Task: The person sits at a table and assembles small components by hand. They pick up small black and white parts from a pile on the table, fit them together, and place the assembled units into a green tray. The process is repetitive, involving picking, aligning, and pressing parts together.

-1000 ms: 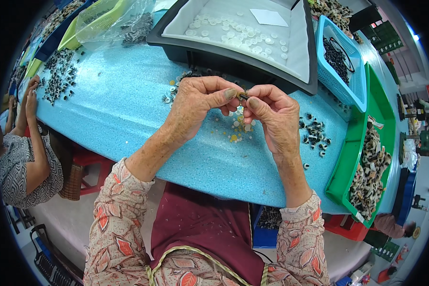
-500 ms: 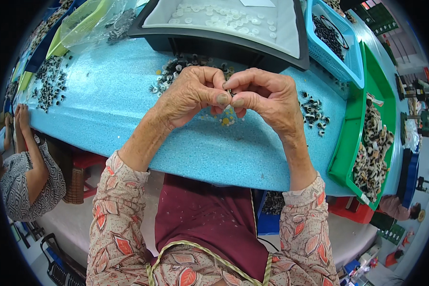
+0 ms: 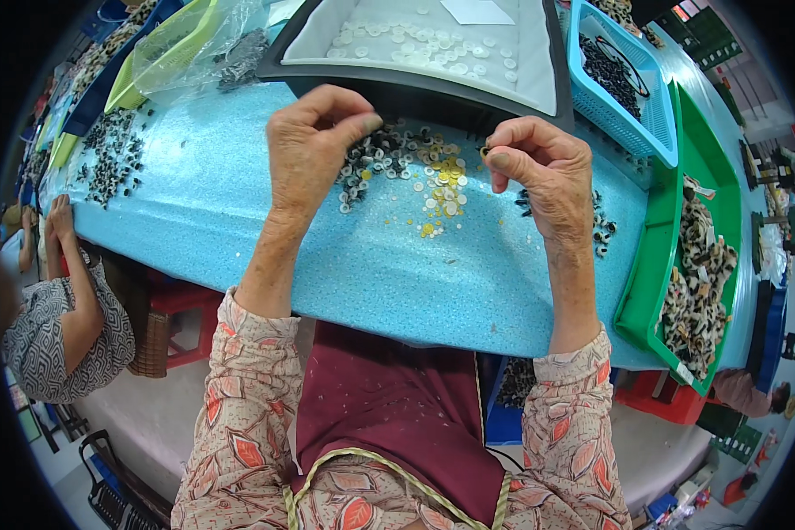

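My left hand (image 3: 309,155) is above the left end of a pile of small black pieces with white discs (image 3: 384,155), thumb and fingertips brought together. Whatever may be between those fingertips is too small to make out. Farther right, my right hand (image 3: 548,172) is raised over the table, pinching a small dark round piece (image 3: 484,152) with a yellowish edge between thumb and forefinger. Loose yellow and white discs (image 3: 446,177) are scattered between my hands. Several black pieces with pale centres (image 3: 603,231) lie beside my right wrist.
Beyond my hands stands a black tray (image 3: 433,84) lined in white, with white discs inside. A light-blue basket (image 3: 649,124) and a green tray (image 3: 640,291) of spotted furry pieces stand right. More dark pieces (image 3: 115,163) lie left on the blue table (image 3: 371,283), near another person's hands (image 3: 60,216).
My hands have come apart from their joined pinch. The left moved left and up to the pile; the right went right, keeping a small dark piece. The yellow and white discs are now uncovered.
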Demonstrator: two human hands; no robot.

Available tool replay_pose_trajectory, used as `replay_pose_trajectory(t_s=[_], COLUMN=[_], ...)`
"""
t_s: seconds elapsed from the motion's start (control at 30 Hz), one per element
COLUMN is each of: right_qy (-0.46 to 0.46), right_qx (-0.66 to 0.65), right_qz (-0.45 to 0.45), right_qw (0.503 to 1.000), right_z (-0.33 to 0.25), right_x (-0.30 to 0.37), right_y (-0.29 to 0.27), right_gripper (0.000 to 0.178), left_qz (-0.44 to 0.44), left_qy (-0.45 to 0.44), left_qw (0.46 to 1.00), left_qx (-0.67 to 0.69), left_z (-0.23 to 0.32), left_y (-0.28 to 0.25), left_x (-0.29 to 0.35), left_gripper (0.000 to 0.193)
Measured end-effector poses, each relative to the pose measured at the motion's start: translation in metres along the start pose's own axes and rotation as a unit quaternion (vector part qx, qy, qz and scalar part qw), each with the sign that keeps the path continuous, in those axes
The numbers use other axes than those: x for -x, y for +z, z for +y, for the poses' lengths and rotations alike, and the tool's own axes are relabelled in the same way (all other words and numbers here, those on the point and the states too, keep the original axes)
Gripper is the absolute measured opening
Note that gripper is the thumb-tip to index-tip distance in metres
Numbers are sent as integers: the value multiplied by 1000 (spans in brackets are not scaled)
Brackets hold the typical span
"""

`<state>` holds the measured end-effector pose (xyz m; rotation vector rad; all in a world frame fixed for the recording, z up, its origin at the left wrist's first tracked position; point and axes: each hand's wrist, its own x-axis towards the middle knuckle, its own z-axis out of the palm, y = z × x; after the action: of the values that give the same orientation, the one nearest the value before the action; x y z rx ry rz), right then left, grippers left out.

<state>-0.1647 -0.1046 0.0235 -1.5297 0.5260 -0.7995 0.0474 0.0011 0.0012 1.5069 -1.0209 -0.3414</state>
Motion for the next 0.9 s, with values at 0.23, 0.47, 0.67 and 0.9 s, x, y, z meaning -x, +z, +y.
replay_pose_trajectory(t_s=[0.23, 0.47, 0.67, 0.9], right_qy=[35, 51, 43, 51], right_qx=[46, 31, -22, -5], right_qz=[6, -18, -48, -71], right_qw=[998, 998, 998, 996], right_z=[3, 15, 16, 23], right_x=[1, 2, 3, 0], right_y=[-1, 8, 21, 25], right_gripper=[8, 7, 12, 12], left_qz=[-152, -165, -194, -204], left_qy=[199, 158, 11, -57], left_qw=[934, 963, 981, 974], left_qx=[-254, -140, 5, 81], left_z=[-2, 4, 6, 6], left_y=[12, 15, 22, 23], left_x=[12, 8, 15, 17], left_gripper=[17, 6, 4, 6])
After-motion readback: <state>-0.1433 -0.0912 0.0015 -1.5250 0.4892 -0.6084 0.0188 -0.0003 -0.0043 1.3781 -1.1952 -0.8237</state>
